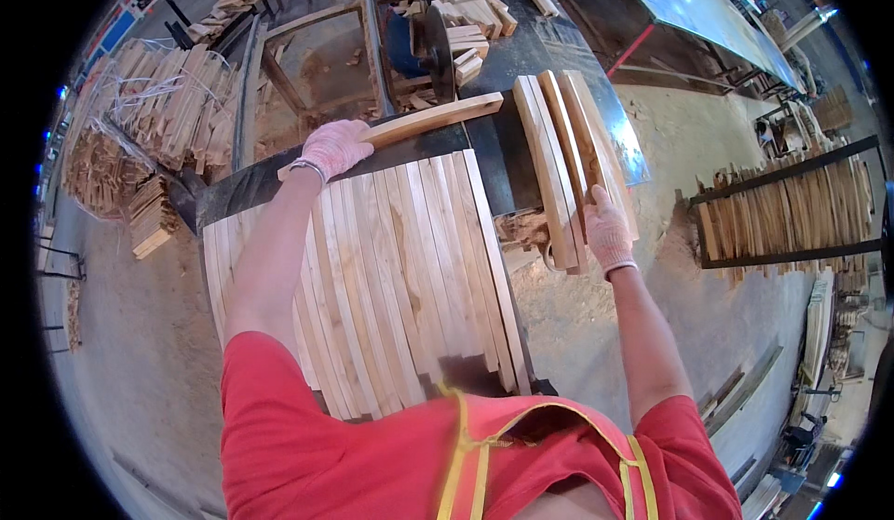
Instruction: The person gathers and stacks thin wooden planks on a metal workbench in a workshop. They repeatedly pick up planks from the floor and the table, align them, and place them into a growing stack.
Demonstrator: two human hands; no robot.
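Head view: holding a single wooden piece (pixel 438 118) in the gloved left hand (pixel 335 150), closed around it, crosswise just beyond the far ends of a side-by-side row of strips (pixel 400 250). Touching a loose group of boards (pixel 543 162) near its closer end with the gloved right hand (pixel 610 233), right of the bare dark tabletop (pixel 498 171); partly hidden, so cannot tell whether gripping or merely resting. Showing farther off, shorter wooden blocks (pixel 466 3) beside a dark round disc (pixel 438 50).

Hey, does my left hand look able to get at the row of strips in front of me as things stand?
Probably yes: the strips lie close by the left hand, with nothing stacked over them. It's holding a single board, though, and would likely need to let go first.
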